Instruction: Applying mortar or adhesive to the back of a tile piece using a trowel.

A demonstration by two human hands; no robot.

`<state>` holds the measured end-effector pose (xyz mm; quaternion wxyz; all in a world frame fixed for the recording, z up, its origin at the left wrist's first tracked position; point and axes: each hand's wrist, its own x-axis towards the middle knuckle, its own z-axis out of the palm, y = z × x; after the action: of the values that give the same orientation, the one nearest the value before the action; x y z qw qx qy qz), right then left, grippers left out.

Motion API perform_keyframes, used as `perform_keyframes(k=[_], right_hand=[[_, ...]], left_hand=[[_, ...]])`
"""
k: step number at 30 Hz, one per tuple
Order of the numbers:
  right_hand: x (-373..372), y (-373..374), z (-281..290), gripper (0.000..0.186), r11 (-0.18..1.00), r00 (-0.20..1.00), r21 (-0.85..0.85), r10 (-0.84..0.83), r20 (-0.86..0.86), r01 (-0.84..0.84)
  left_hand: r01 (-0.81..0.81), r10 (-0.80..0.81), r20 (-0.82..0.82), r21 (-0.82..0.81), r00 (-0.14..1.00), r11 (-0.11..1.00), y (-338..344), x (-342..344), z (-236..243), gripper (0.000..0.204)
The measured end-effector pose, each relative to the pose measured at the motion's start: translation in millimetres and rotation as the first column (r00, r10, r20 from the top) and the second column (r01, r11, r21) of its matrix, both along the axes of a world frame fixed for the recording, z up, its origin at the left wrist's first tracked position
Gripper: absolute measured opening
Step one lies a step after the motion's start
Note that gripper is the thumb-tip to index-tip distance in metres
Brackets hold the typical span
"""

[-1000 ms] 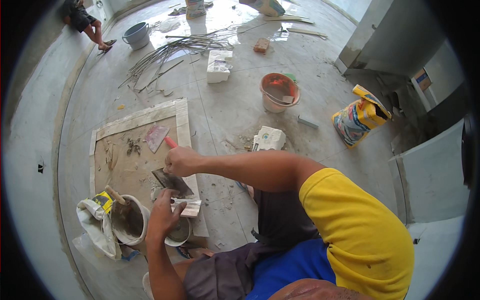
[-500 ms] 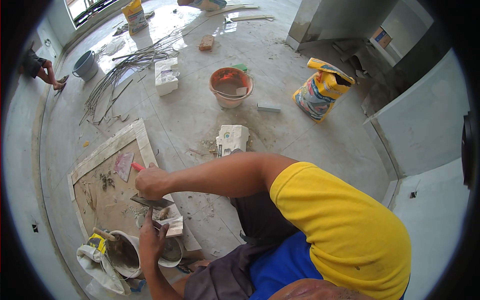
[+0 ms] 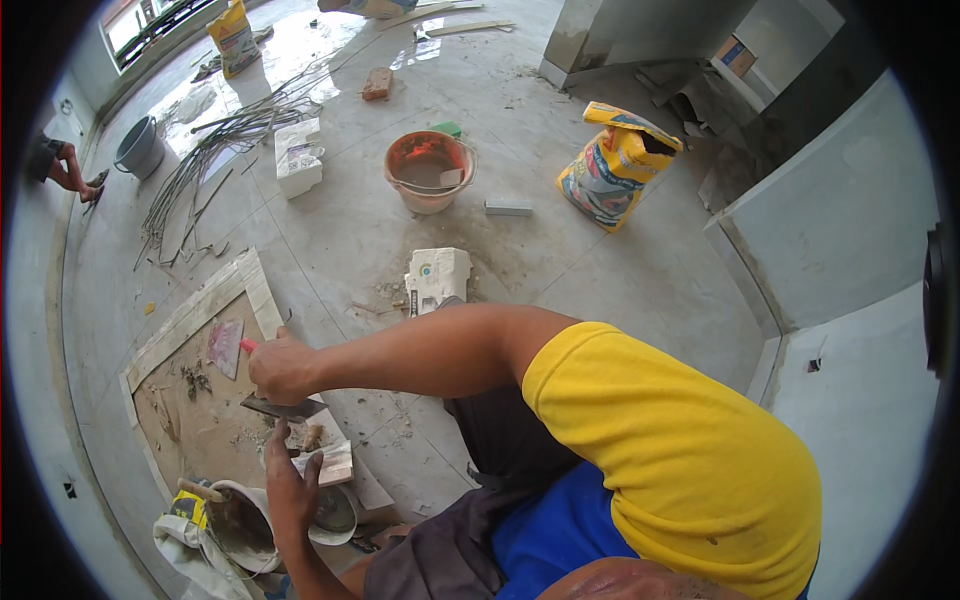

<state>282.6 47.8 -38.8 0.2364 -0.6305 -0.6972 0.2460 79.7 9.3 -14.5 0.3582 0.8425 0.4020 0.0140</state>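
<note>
My right hand (image 3: 280, 368) is closed round a trowel whose red handle end sticks out on its far left side. The flat grey blade of the trowel (image 3: 283, 408) shows below the fist. Just under the blade is my left hand (image 3: 290, 485), thumb and forefinger spread apart, the forefinger tip at or touching the blade's edge. Beside them lies a white block (image 3: 330, 466) with clods of material on top. Near my left forearm stand a white bucket smeared with grey mix (image 3: 240, 525) with a stick across its rim, and a smaller round container (image 3: 335, 515).
A dusty brown board with pale edging (image 3: 190, 335) lies at left, bearing a pinkish flat scrap (image 3: 226, 348). Ahead are an orange bucket (image 3: 430, 205), a yellow sack (image 3: 615, 175), white blocks (image 3: 438, 278), a brick (image 3: 377, 84) and steel rods (image 3: 185, 190). A person's leg (image 3: 70, 170) shows far left.
The whole view has shifted, so the floor items sit further left in it. Both hands keep nearly the same pose, with the trowel still in my right hand.
</note>
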Motion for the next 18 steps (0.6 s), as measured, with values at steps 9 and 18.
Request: perform_keyframes(k=[9,18], right_hand=[[-2,2,2,0.022,0.997,0.995,-0.049,0.049,-0.083,-0.053],[-4,6,-2,0.018,0.994,0.982,-0.094,0.039,-0.187,-0.057]], left_hand=[[0.043,-0.043,-0.102,0.004,0.994,0.999,-3,7,4,0.073],[0.024,-0.027,-0.099,-0.033,0.995,0.999,4,0,-1,0.071]])
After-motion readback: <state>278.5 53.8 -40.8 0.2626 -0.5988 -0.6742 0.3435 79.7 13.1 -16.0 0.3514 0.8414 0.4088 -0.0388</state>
